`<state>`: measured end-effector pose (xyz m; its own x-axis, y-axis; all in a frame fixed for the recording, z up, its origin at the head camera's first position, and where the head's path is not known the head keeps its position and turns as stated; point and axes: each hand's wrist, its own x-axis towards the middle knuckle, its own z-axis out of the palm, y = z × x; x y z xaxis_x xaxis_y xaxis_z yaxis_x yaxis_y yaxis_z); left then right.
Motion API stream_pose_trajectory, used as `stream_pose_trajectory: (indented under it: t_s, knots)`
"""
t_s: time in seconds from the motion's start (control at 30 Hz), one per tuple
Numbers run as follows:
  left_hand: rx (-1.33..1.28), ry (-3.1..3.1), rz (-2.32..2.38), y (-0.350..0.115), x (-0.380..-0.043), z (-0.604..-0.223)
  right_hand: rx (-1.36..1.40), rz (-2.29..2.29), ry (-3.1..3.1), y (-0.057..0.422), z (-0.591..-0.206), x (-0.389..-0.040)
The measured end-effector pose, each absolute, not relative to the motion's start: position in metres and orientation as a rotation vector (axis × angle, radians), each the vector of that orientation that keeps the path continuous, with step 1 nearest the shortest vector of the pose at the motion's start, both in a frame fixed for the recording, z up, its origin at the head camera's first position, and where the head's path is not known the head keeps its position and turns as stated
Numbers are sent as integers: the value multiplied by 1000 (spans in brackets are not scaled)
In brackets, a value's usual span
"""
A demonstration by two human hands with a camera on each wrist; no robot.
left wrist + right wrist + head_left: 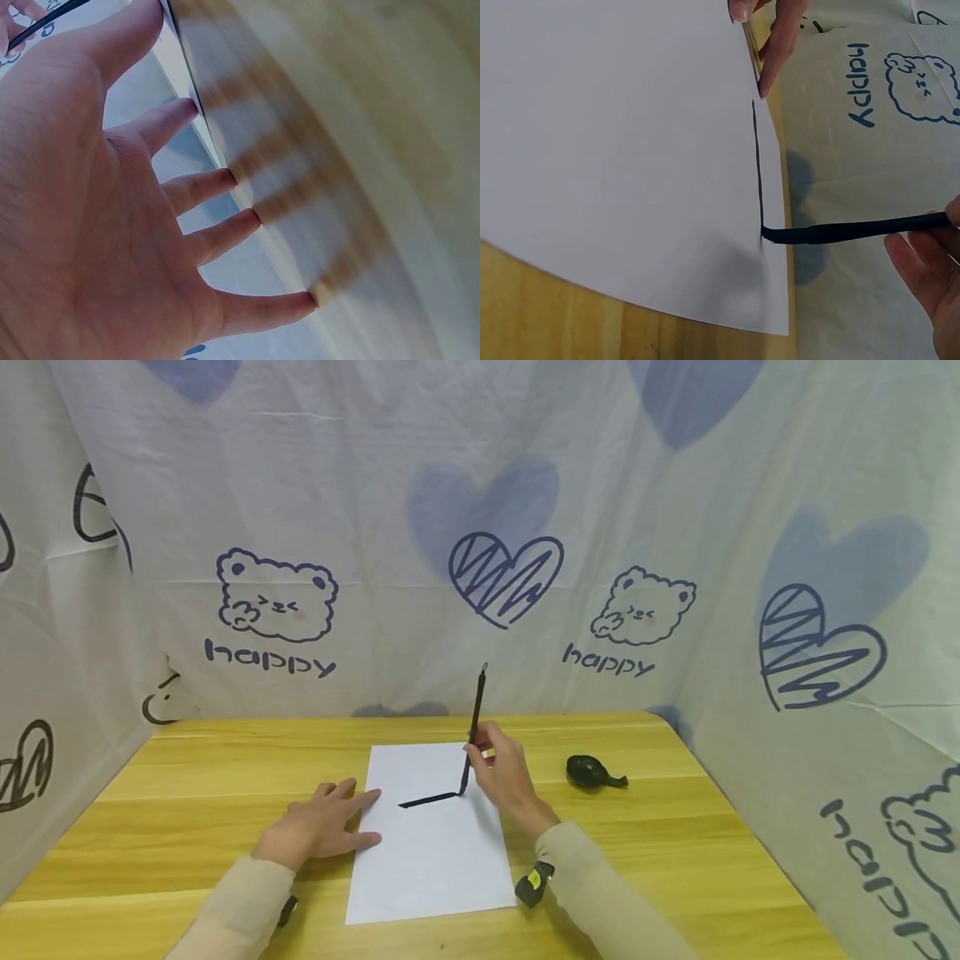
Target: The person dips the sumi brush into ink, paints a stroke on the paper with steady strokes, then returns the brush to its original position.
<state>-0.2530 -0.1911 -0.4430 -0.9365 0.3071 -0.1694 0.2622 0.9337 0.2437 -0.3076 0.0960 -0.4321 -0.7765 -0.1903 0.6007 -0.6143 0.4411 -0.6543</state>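
Observation:
My right hand [506, 774] pinches a dark calligraphy brush [477, 710] between thumb and fingers, its handle nearly upright. The bent tip of the brush [802, 234] touches a white sheet of paper [431, 877]. From that tip a black stroke [427, 800] runs left across the upper part of the sheet. My left hand [318, 827] lies at the paper's left edge with fingers spread, thumb and index fingertip on the sheet. In the left wrist view, the other fingertips of the left hand [127, 217] rest on the wood.
A small black dish with a short handle [588, 772] stands on the wooden table [637, 877], right of the paper. A printed cloth [375, 485] hangs behind the table and along both sides. Each wrist wears a dark strapped device [534, 883].

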Motion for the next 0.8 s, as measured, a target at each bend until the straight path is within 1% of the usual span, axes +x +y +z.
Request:
stream_pose_trajectory:
  t_s: [0.8]
  knots:
    - [428,2889,321,-191,-253,-444,688,1270,-2252,98,-430,-307]
